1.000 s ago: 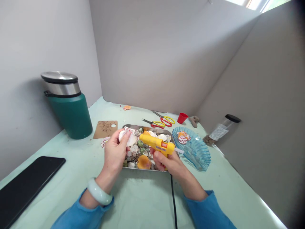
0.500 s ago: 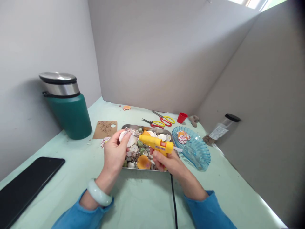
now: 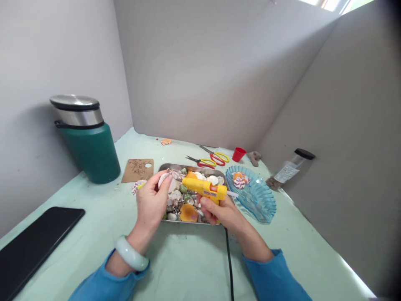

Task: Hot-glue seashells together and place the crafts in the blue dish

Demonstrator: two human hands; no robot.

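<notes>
Between the thumb and fingers of my left hand (image 3: 153, 202) is a white seashell (image 3: 164, 182), pinched above the left part of a metal tray (image 3: 184, 223). My right hand (image 3: 219, 211) is wrapped round the handle of a yellow hot glue gun (image 3: 203, 188). Its nozzle points left, close to the shell; whether it touches I cannot tell. A clear glue stick (image 3: 232, 194) pokes out of the gun's back. Mixed shells fill the tray below, among them an orange shell (image 3: 188, 212) and a green one (image 3: 183, 189). My fingers cover part of the white shell.
Right of the tray lies a blue scalloped dish (image 3: 258, 200) with patterned shells (image 3: 239, 180). Behind are two scissors (image 3: 206, 162), a red cup (image 3: 238, 154) and a jar (image 3: 290, 169). A green flask (image 3: 89, 152), brown card (image 3: 138, 170) and black phone (image 3: 37, 246) stand or lie leftward. The gun's cord (image 3: 229, 263) runs towards me.
Both hands hold almost the same pose, shell and glue gun still close together. The whole view has shifted very slightly.
</notes>
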